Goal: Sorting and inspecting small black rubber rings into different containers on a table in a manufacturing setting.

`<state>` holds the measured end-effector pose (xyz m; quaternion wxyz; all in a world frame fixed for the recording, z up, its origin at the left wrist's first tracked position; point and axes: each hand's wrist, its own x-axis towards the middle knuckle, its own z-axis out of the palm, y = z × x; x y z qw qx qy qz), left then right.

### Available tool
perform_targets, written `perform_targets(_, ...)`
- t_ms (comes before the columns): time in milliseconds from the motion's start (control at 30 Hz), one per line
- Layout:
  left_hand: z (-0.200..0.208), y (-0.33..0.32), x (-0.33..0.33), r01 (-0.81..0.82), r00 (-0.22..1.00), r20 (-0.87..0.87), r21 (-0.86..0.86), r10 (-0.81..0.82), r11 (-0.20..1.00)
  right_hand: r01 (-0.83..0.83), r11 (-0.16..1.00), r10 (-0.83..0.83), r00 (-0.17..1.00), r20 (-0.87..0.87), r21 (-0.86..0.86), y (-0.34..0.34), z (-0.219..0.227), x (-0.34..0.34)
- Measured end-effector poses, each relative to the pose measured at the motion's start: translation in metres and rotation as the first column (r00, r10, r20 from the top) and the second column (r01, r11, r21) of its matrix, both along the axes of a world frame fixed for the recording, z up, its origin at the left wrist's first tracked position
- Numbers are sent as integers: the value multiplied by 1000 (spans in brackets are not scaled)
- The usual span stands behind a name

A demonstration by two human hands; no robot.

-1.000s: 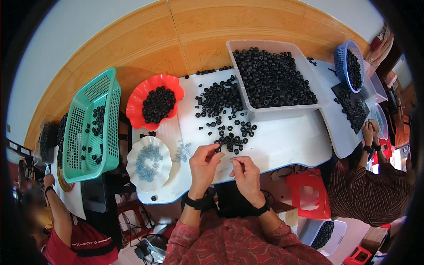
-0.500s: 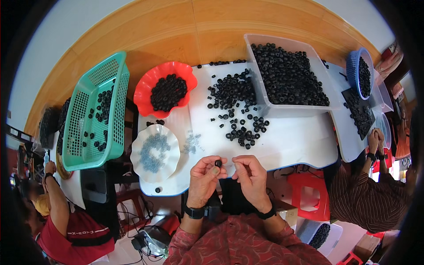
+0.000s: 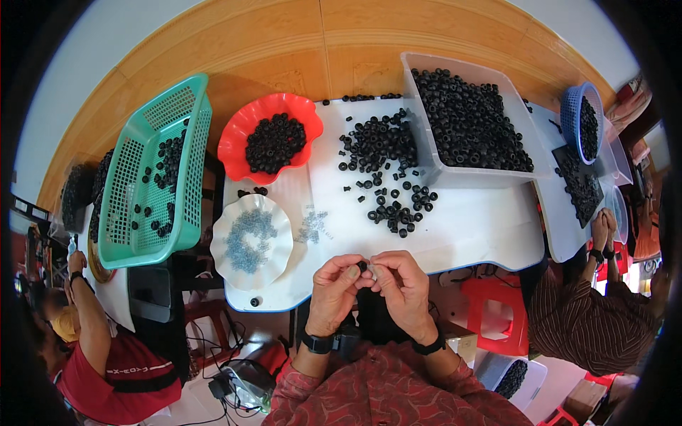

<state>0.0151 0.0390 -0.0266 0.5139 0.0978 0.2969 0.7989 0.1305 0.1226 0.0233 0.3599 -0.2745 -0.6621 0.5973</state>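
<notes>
1. Since a second ago, you had drawn both hands back from the loose pile on the counter to its near edge, and you had brought them together in front of your chest.
2. The white counter (image 3: 469,227) carried everything, with its near edge just above your hands.
3. The clear tub (image 3: 426,153) at the far right of it was heaped with black rings.
4. The green basket (image 3: 153,170) stood off the counter's left end, with a few black rings scattered inside.
5. The red bowl (image 3: 238,138) at the far left held a mound of black rings.
6. The white scalloped plate (image 3: 273,255), nearer to you, held small clear rings.
7. The loose pile of black rings (image 3: 383,170) lay spread between the red bowl and the tub.
8. Your left hand (image 3: 334,287) and right hand (image 3: 401,284) touched at the fingertips, each pinched shut on the same piece.
9. That small black ring (image 3: 363,266) sat between your fingertips, at the counter's near edge, well apart from the pile.
</notes>
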Motion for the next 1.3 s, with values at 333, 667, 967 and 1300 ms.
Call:
perform_targets(333, 0, 0, -1, 21, 1000, -5, -24, -21, 999, -5, 995, 1, 999, 47, 100, 2, 0, -1)
perform_targets(667, 6, -1, 1, 32, 996, -76, -53, -36, 998, -9, 968, -21, 993, 116, 252, 5, -3, 3)
perform_targets(967, -1, -6, -4, 132, 979, -152, -24, -135, 991, -177, 982, 182, 981, 71, -65, 17, -10, 14)
perform_targets(1300, -9, -6, -6, 218, 972, 72, 62, -222, 974, -115, 947, 143, 987, 72, -301, 12, -2, 9)
